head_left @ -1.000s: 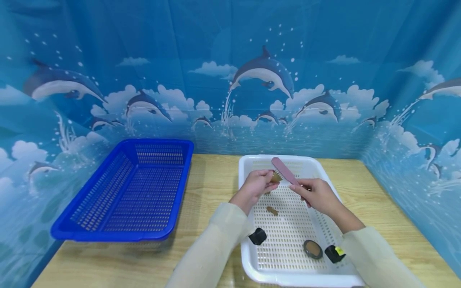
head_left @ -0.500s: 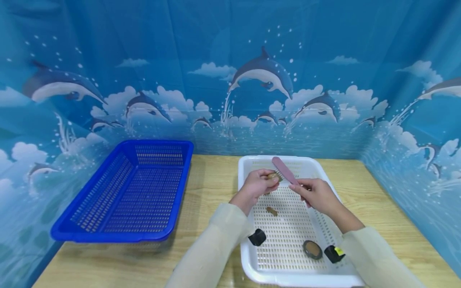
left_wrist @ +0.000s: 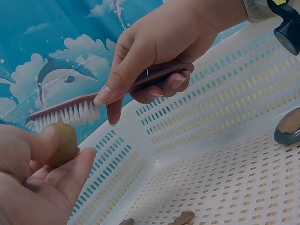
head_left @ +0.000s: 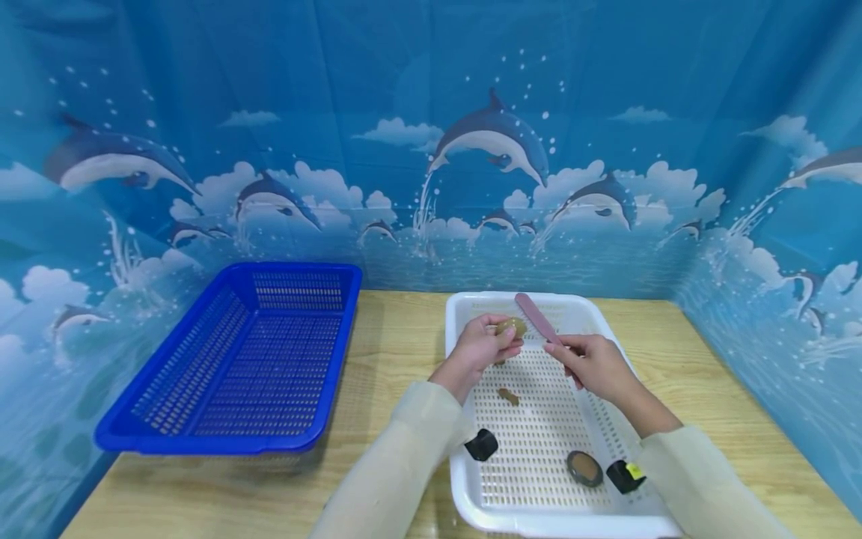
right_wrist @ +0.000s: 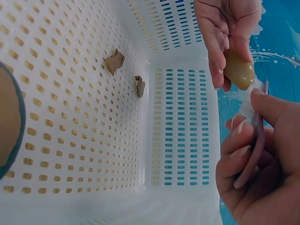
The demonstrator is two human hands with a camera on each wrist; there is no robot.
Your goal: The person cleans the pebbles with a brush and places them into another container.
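Observation:
Above the far half of the white basket (head_left: 465, 486), my left hand (head_left: 474, 346) pinches a smooth, yellow-brown oval stone (head_left: 513, 327) between thumb and fingers. It looks glossy in the right wrist view, where the stone (right_wrist: 238, 70) has small light spots at one end. My right hand (head_left: 592, 367) grips a pink brush (head_left: 536, 317) by its handle. White bristles (left_wrist: 70, 116) point down close to the stone in the left wrist view; whether they touch it I cannot tell. Fingers hide part of the stone and of the brush handle.
In the white basket lie a small brown fragment (head_left: 508, 396), another small piece (right_wrist: 140, 86) and a round brown disc with a dark rim (head_left: 584, 468). A blue basket (head_left: 330, 352) stands at left on the wooden table (head_left: 390, 344). A dolphin-print curtain (head_left: 404, 180) surrounds the table.
The brush has shifted slightly to the right, away from the stone. In my left hand the stone has turned, and more of its smooth face shows. Both arms stay nearly in place.

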